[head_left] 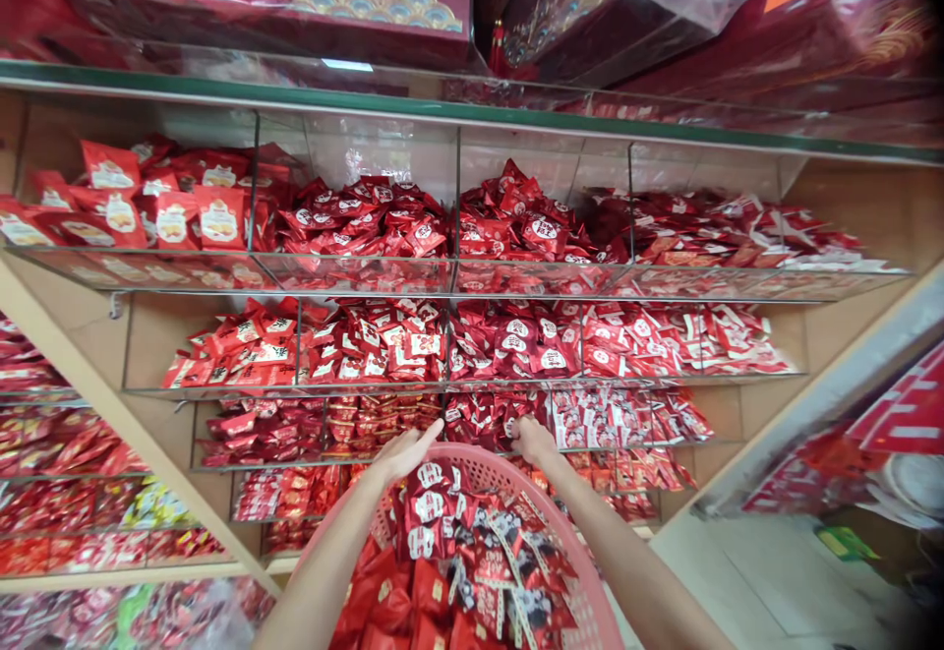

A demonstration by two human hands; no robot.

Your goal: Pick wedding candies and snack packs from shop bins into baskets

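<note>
My left hand is over the far left rim of a pink plastic basket, one finger stretched toward a shelf compartment of dark red candy packets. The other fingers are partly hidden. Farther right, my right hand reaches past the rim into that compartment, its bent fingers closed at a small dark red packet. Below my forearms, the basket holds a pile of wrapped sweets: dark red packets with white labels, plain red packets, and black-and-red printed packets.
Tiered shelves with clear dividers hold many red packets in front. A glass shelf above carries maroon gift boxes. Slanting wooden panels flank the tiers. Tiled floor and red goods lie at right.
</note>
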